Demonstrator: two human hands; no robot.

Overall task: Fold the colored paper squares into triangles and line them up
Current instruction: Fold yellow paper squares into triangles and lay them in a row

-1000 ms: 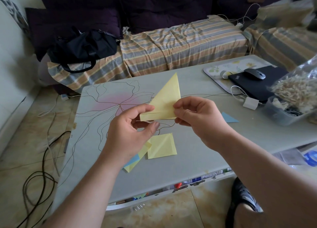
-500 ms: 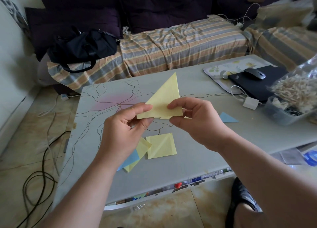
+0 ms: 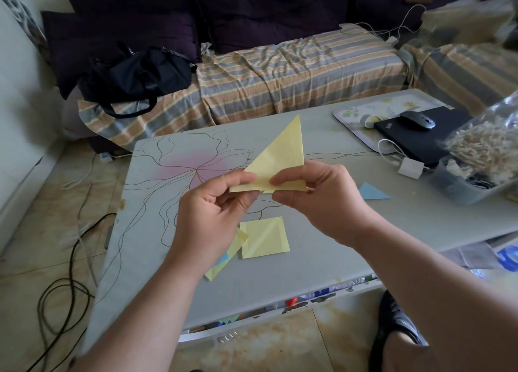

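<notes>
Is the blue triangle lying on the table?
Yes, the blue triangle lies flat on the table, right of the hands.

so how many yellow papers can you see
3: a folded triangle held up by both hands, a creased square flat on the table, and one partly under the left wrist. More may be hidden there.

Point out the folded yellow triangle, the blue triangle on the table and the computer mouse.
folded yellow triangle (image 3: 283, 155), head view, middle of its upper face.
blue triangle (image 3: 371, 192), head view, its centre.
computer mouse (image 3: 417, 120), head view, its top shell.
</notes>
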